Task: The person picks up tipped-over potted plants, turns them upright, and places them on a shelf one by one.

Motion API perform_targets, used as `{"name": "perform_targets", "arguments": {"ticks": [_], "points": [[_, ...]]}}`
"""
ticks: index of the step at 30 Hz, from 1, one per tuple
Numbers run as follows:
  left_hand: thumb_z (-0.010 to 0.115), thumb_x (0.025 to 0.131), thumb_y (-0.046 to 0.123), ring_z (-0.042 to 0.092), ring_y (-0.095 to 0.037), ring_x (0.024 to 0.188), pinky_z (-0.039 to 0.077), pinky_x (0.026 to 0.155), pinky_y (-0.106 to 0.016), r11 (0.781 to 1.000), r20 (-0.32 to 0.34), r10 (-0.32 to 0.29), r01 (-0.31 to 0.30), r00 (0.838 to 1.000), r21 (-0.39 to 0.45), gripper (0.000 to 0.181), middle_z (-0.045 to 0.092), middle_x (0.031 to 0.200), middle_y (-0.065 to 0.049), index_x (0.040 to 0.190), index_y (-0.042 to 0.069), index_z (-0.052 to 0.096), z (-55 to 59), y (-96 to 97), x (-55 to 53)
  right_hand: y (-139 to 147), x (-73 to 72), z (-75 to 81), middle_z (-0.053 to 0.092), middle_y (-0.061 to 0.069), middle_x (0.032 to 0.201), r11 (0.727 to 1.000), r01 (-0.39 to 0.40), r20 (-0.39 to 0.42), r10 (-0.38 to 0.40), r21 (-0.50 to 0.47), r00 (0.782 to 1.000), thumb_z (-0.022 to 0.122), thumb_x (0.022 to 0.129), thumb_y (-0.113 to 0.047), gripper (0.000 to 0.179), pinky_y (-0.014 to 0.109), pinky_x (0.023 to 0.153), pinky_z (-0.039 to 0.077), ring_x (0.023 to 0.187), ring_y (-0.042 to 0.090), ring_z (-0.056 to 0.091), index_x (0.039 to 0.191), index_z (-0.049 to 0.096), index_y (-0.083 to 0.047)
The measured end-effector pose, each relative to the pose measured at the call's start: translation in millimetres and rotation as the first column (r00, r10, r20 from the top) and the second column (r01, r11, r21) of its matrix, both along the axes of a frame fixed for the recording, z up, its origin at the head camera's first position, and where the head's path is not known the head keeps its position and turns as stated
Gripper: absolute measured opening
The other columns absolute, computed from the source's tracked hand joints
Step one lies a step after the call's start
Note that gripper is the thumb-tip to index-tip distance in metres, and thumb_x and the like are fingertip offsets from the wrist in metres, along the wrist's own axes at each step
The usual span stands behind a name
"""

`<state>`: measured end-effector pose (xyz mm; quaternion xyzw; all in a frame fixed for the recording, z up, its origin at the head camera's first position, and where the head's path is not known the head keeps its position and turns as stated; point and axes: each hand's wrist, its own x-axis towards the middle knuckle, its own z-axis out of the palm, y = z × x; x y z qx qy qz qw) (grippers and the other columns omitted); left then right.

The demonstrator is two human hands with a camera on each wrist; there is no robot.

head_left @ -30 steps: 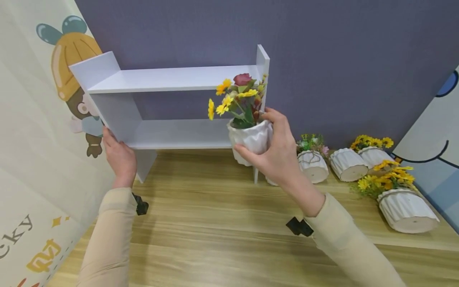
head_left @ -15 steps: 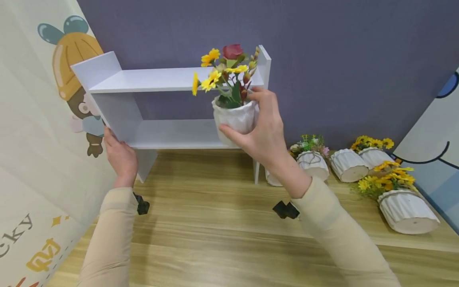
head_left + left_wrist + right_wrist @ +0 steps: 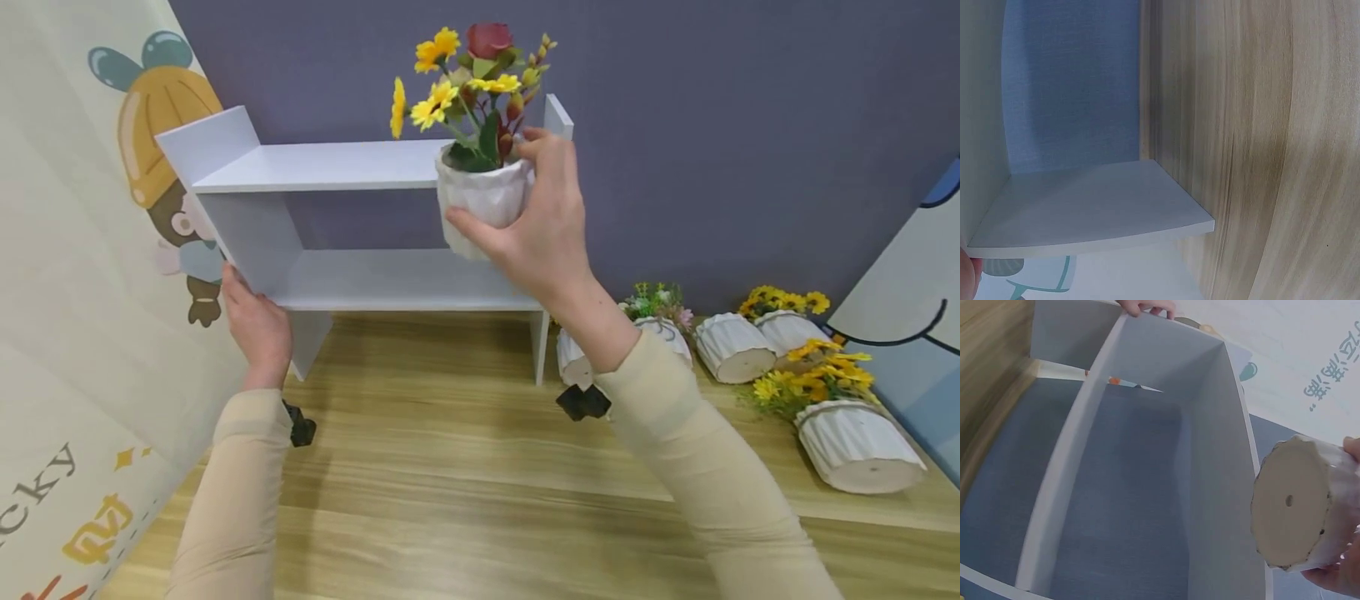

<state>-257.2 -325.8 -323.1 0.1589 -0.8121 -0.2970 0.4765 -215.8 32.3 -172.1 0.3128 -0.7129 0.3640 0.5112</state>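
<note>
My right hand [image 3: 543,212] grips a white ruffled flowerpot [image 3: 480,200] by its side, thumb in front and fingers behind the rim. Yellow flowers and a dark red rose [image 3: 489,40] stand up out of it. In the head view the pot overlaps the right part of the top board of a white two-tier shelf [image 3: 330,165]. The right wrist view shows the pot's round base [image 3: 1291,503] with a small hole, off the shelf's edge. My left hand [image 3: 257,329] touches the outer left side of the shelf near the lower board, its fingertips partly hidden behind the panel.
Several white flowerpots lie tipped on the wooden table [image 3: 420,483] at the right, among them a pot with yellow flowers [image 3: 858,446] nearest the front and a pink-flowered pot [image 3: 663,333] beside the shelf. A dark blue wall [image 3: 712,150] stands close behind.
My right hand has lifted the flowerpot from beside the lower board up to the height of the top board, and slightly left. The left hand has stayed against the shelf.
</note>
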Motion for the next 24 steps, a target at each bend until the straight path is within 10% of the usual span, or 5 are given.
{"name": "perform_targets", "arguments": {"ticks": [24], "points": [[0.035,0.091,0.004,0.038,-0.038,0.123,0.036,0.098,-0.051,1.0,0.015,0.01,-0.01,1.0,0.02,0.053,0.033,0.14,-0.018,0.142,0.012,0.02,1.1,4.5,-1.0,-13.2,-16.5,50.3,0.046,0.008,0.109,0.993,0.118,0.209,-0.117,0.008,0.971,0.069,0.067,-0.055,0.073,0.023,0.072,0.044,0.099,0.013,0.047,0.11,0.039,-0.004]]}}
